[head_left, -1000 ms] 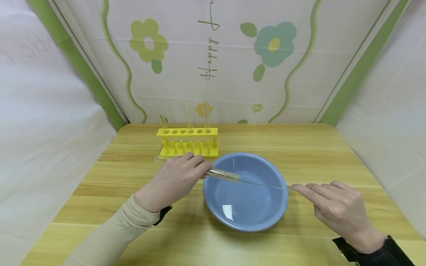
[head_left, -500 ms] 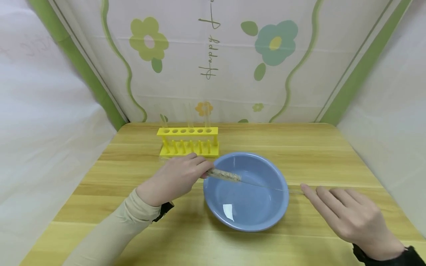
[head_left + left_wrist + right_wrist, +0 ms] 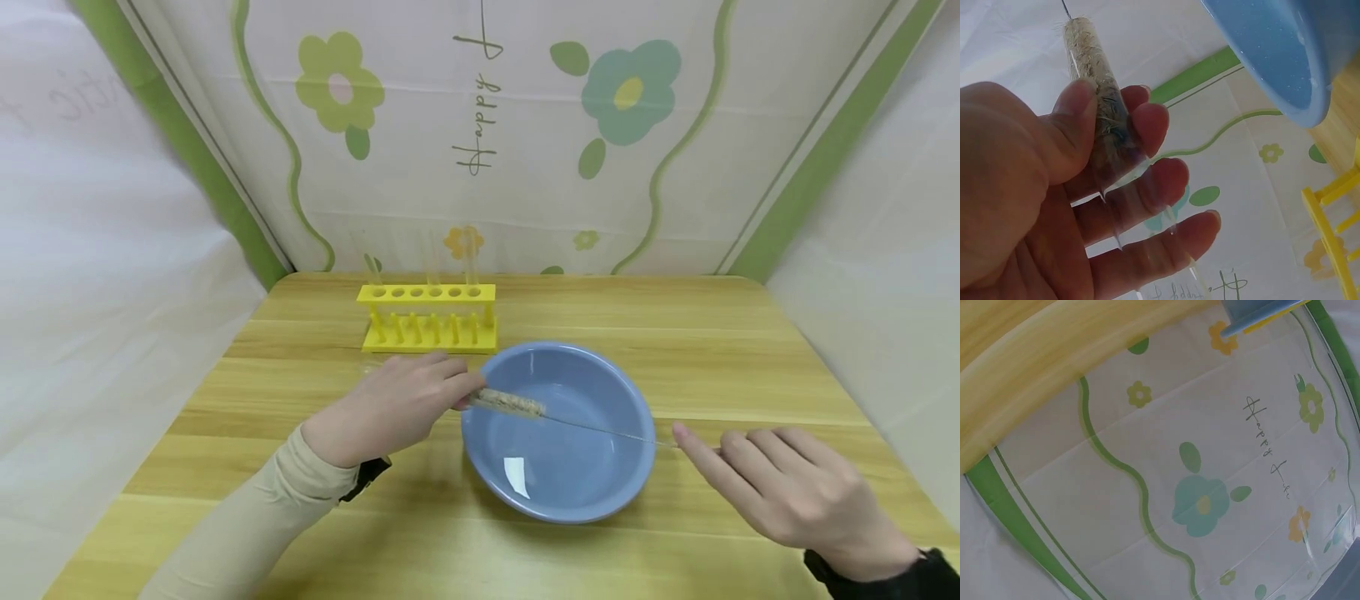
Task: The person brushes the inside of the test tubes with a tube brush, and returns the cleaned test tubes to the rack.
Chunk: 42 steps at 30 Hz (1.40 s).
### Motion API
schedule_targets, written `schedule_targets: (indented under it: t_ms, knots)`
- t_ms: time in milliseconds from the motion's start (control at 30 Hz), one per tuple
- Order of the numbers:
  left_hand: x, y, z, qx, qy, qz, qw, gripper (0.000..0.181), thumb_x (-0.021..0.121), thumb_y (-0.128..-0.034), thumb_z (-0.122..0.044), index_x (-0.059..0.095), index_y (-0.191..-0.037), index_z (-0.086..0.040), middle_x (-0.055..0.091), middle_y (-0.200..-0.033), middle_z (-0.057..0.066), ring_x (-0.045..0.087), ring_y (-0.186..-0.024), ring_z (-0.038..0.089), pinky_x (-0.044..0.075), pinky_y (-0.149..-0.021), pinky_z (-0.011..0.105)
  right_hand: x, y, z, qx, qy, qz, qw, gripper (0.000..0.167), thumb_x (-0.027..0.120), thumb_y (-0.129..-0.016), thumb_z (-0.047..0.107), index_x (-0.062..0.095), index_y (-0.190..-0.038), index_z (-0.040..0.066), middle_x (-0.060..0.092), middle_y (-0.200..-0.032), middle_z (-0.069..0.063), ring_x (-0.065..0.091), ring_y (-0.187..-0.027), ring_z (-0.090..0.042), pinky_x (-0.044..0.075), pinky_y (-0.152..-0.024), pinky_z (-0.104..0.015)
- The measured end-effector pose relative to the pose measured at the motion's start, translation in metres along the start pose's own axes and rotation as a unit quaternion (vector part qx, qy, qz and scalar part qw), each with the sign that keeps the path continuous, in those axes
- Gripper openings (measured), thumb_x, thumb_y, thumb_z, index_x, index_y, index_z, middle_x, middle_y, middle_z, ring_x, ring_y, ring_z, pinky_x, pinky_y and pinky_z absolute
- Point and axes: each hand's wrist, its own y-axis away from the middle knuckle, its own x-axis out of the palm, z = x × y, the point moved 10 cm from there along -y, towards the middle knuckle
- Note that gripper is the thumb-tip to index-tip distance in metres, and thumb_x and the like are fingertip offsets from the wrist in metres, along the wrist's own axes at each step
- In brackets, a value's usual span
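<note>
My left hand (image 3: 397,407) grips a clear test tube (image 3: 1116,162), thumb on one side and fingers curled round the other. Bristles of a brush (image 3: 513,403) fill the tube's mouth, above the left part of the blue basin (image 3: 562,475). From the bristles a thin wire handle (image 3: 600,429) runs right across the basin to my right hand (image 3: 795,492), which pinches its end beyond the rim, index finger extended. In the left wrist view the bristles (image 3: 1088,56) sit inside the glass near its mouth. The right wrist view does not show the hand.
A yellow test tube rack (image 3: 427,293) stands behind the basin to the left, with three clear tubes upright in it. The wooden table (image 3: 712,533) ends at a white patterned cloth (image 3: 525,192); white cloth walls rise at both sides.
My right hand has moved right and slightly down, with its index finger straighter. The left hand has stayed nearly in place with the tube.
</note>
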Motion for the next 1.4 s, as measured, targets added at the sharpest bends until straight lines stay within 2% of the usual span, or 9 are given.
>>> schedule_targets:
  t_ms: [200,300,533,733,833,967,1133,1233,1400]
  knots:
    - [0.002,0.002,0.002,-0.011,0.011,0.024,0.9996,0.015,0.07,-0.0919,-0.01,0.066,-0.106,-0.012,0.064,-0.087,-0.002,0.063,-0.077,0.014,0.051,-0.056,0.024,0.006,-0.008,0.0,-0.021,-0.007,0.036,0.9991,0.027,0.049,-0.096,-0.006,0.073,-0.105,0.005,0.034,-0.058,-0.004,0.028,-0.044,-0.016,0.018,-0.039,-0.022]
    - [0.003,0.002,0.002,-0.019,0.023,0.038,0.9989,0.016,0.07,-0.092,-0.011,0.066,-0.107,-0.013,0.065,-0.089,-0.003,0.064,-0.078,0.013,0.051,-0.056,0.024,0.008,-0.004,-0.002,-0.026,-0.007,0.043,0.9987,0.026,0.049,-0.096,-0.006,0.072,-0.103,0.004,0.032,-0.058,-0.004,0.025,-0.044,-0.015,0.014,-0.04,-0.022]
    - [0.003,0.002,0.005,-0.028,0.041,0.04,0.998,0.015,0.068,-0.093,-0.012,0.067,-0.108,-0.013,0.068,-0.093,-0.004,0.065,-0.082,0.011,0.052,-0.058,0.023,0.012,0.001,-0.004,-0.042,-0.017,0.069,0.9966,0.023,0.048,-0.097,-0.004,0.07,-0.099,0.0,0.03,-0.058,-0.004,0.021,-0.044,-0.014,0.014,-0.041,-0.023]
    - [0.002,0.002,0.007,-0.032,0.027,0.036,0.9985,0.016,0.067,-0.0939,-0.012,0.067,-0.109,-0.013,0.065,-0.089,-0.003,0.063,-0.077,0.012,0.049,-0.054,0.022,0.019,0.003,-0.005,-0.031,-0.024,0.092,0.995,0.023,0.046,-0.095,-0.009,0.068,-0.095,-0.003,0.028,-0.058,-0.004,0.018,-0.044,-0.013,0.012,-0.041,-0.022]
    - [-0.001,0.0,0.006,-0.026,0.003,0.019,0.9995,0.017,0.07,-0.0923,-0.011,0.067,-0.109,-0.011,0.064,-0.088,-0.001,0.062,-0.077,0.014,0.05,-0.055,0.024,0.024,0.002,-0.006,-0.016,-0.033,0.107,0.9936,0.021,0.045,-0.094,-0.011,0.065,-0.091,-0.004,0.025,-0.058,-0.002,0.014,-0.045,-0.011,0.009,-0.043,-0.022]
    - [-0.007,-0.002,0.001,-0.005,-0.024,-0.012,0.9996,0.024,0.076,-0.0863,-0.01,0.067,-0.109,-0.008,0.065,-0.091,0.002,0.063,-0.08,0.018,0.054,-0.06,0.026,0.027,-0.001,-0.006,0.012,-0.046,0.107,0.9931,0.018,0.044,-0.091,-0.011,0.058,-0.081,-0.003,0.021,-0.059,0.0,0.01,-0.047,-0.009,0.006,-0.045,-0.022]
    - [-0.016,-0.002,-0.003,0.008,-0.057,-0.056,0.9968,0.027,0.081,-0.0815,-0.008,0.068,-0.105,-0.005,0.066,-0.09,0.005,0.063,-0.078,0.02,0.055,-0.059,0.027,0.031,-0.007,-0.013,0.09,-0.071,0.104,0.9879,0.025,0.035,-0.079,-0.012,0.054,-0.071,0.001,0.019,-0.057,0.004,0.008,-0.046,-0.006,0.003,-0.044,-0.021]
    - [-0.019,-0.002,-0.002,0.006,-0.075,-0.072,0.9946,0.027,0.081,-0.0818,-0.01,0.069,-0.105,-0.005,0.066,-0.088,0.005,0.062,-0.076,0.02,0.054,-0.057,0.026,0.035,-0.009,-0.017,0.141,-0.093,0.119,0.9784,0.029,0.036,-0.083,-0.009,0.058,-0.069,0.005,0.02,-0.053,0.007,0.008,-0.045,-0.005,0.003,-0.043,-0.019]
    - [-0.022,0.001,-0.003,0.013,-0.098,-0.089,0.9911,0.025,0.079,-0.0843,-0.011,0.07,-0.106,-0.004,0.065,-0.087,0.004,0.061,-0.074,0.019,0.054,-0.058,0.027,0.044,-0.005,-0.019,0.198,-0.142,0.177,0.9536,0.037,0.034,-0.086,-0.004,0.062,-0.07,0.014,0.034,-0.048,0.014,0.01,-0.047,0.0,0.007,-0.041,-0.013]
